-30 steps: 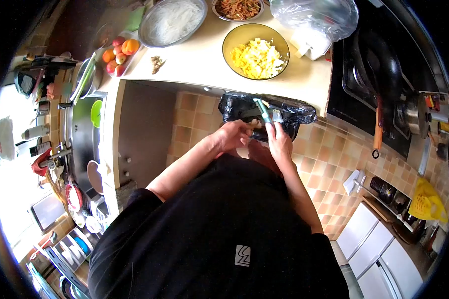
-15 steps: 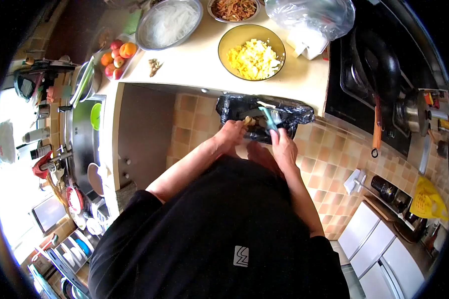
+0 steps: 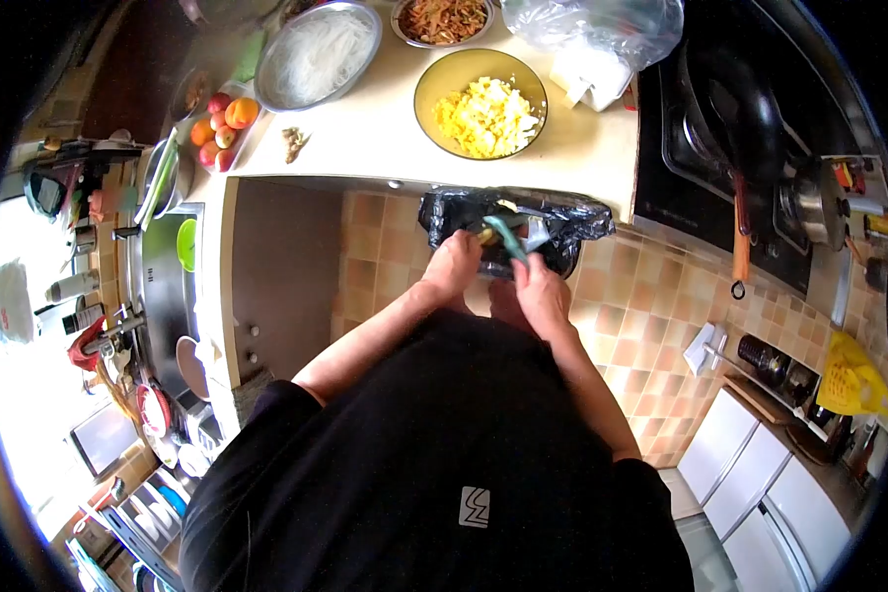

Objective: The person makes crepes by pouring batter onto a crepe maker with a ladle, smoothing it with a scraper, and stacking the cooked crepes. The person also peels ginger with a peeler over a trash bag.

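Over a bin lined with a black plastic bag (image 3: 582, 219), my left hand (image 3: 454, 264) grips a small knobbly piece of ginger (image 3: 485, 236), mostly covered by the fingers. My right hand (image 3: 543, 295) is closed on the handle of a light teal peeler (image 3: 506, 238), whose head is at the ginger. Some pale scraps lie in the bag. On the counter above stands an amber glass bowl (image 3: 425, 120) of chopped yellow and white pieces, like egg. Another small knobbly piece (image 3: 293, 144) lies near the counter's left part.
A bowl of white noodles (image 3: 322, 57), a bowl of orange-brown shreds (image 3: 444, 18) and fruit (image 3: 224, 128) stand along the counter. A clear plastic bag (image 3: 602, 30) is at the back. At right, a black pan (image 3: 745, 118) and a pot (image 3: 817, 217) sit on the stove.
My right hand and the peeler have moved left, up to the ginger. My left hand has turned with the ginger in it. The view has shifted slightly.
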{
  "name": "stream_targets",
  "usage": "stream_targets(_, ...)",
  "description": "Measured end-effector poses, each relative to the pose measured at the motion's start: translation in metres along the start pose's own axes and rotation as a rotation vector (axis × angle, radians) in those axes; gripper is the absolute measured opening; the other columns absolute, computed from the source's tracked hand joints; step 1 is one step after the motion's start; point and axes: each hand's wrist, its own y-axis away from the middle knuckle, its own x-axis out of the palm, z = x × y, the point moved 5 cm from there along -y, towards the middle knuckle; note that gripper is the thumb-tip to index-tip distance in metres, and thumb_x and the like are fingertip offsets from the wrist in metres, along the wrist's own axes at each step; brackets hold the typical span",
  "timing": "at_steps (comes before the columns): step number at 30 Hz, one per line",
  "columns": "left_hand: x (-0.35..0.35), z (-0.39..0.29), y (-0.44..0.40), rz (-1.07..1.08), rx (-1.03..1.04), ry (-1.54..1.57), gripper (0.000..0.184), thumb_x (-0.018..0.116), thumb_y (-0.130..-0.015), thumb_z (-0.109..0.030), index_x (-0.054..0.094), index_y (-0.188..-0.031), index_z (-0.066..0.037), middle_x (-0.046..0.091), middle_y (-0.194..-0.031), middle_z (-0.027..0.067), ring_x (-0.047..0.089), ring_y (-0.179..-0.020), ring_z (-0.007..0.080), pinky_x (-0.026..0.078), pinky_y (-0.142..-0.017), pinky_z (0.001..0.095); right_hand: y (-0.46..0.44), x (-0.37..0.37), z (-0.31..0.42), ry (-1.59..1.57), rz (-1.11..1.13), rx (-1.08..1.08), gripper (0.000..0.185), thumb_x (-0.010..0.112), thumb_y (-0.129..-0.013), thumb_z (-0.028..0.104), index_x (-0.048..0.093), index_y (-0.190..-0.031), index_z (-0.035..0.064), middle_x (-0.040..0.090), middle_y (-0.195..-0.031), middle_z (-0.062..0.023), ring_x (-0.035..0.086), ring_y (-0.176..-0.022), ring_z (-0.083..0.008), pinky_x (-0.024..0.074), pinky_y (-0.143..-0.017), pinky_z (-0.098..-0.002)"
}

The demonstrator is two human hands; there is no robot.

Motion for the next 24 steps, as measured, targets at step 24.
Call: stream_targets(24,-0.008,-0.022,0.015,0.326,-0.921,1.343,0.022,0.040,-0.099,-0.017,0.055,-0.097,-0.002,0.042,-0.066,-0.0048,0.031,-0.048,0.0042,0.026,-0.040,0.0207,0.006,0.006,0.012,-0.100,0.091,0.011,0.041,0.043,-0.098,0.045,0.053,-0.093,0.0050,0.063,-0.067,-0.0204,0.064,-0.066,-0.0410,0.0491,-0.059,-0.0530)
